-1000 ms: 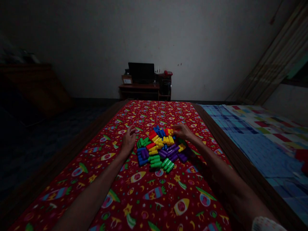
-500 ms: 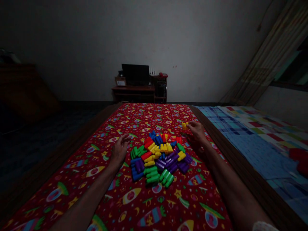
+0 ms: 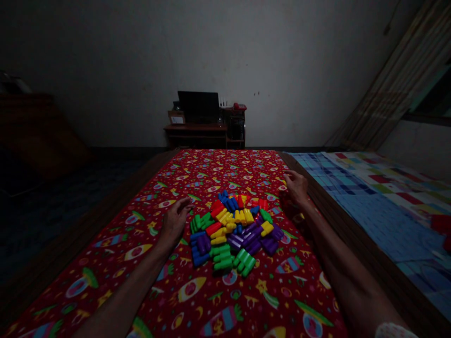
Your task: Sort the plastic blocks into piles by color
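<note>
A pile of plastic building blocks (image 3: 232, 230) in red, blue, yellow, green and purple lies on a red cloth (image 3: 218, 291) printed with rockets and stars. My left hand (image 3: 174, 218) rests on the cloth just left of the pile, fingers loosely spread and holding nothing. My right hand (image 3: 296, 185) is down at the cloth's right edge, beyond the pile's far right corner. Its fingers are curled together, and the dim light hides what is in them.
The cloth covers a long wooden table (image 3: 355, 239). A checked blue and multicoloured sheet (image 3: 369, 197) lies to the right. A low desk with a dark monitor (image 3: 199, 107) stands against the far wall. Curtains (image 3: 398, 80) hang at the right.
My right hand lifted a yellow block from the pile's far side and carried it right to the cloth's edge. My left hand slid slightly back and stayed beside the pile.
</note>
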The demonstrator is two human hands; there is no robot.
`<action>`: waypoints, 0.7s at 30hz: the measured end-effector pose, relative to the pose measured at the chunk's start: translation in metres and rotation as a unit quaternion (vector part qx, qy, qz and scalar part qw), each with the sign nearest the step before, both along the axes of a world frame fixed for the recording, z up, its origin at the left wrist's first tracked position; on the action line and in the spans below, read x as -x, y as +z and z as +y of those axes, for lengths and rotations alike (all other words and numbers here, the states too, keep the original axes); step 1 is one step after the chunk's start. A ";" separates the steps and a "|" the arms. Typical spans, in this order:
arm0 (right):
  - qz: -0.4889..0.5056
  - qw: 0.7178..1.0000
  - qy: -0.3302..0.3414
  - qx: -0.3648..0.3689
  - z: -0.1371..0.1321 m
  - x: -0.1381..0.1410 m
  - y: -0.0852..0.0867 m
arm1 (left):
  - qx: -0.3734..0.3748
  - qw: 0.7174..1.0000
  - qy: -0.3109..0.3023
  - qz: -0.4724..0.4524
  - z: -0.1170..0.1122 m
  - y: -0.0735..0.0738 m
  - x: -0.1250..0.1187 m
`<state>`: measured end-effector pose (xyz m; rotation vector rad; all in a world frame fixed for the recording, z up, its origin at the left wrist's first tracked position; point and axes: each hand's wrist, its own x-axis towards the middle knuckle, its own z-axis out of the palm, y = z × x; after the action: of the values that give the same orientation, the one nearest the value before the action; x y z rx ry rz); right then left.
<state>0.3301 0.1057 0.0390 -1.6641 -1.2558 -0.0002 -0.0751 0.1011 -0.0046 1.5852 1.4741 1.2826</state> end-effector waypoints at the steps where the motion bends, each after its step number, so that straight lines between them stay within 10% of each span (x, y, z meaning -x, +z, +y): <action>1: -0.003 0.998 0.065 0.006 0.000 0.014 0.004 | 0.002 1.000 0.002 0.002 0.001 0.000 0.000; 6: -0.132 0.907 0.382 0.121 -0.006 0.086 0.007 | 0.008 1.000 0.006 0.012 0.000 0.000 0.000; 9: -0.219 0.861 0.429 0.164 -0.011 0.107 0.004 | 0.006 1.000 0.001 0.029 -0.001 0.001 0.000; 21: -0.146 0.987 0.060 0.042 0.002 0.015 -0.008 | -0.005 0.999 -0.019 0.041 0.001 -0.001 0.001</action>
<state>0.3149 0.1079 0.0309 -1.7004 -1.5955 -0.1241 -0.0758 0.1023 -0.0055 1.6824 1.4831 1.2175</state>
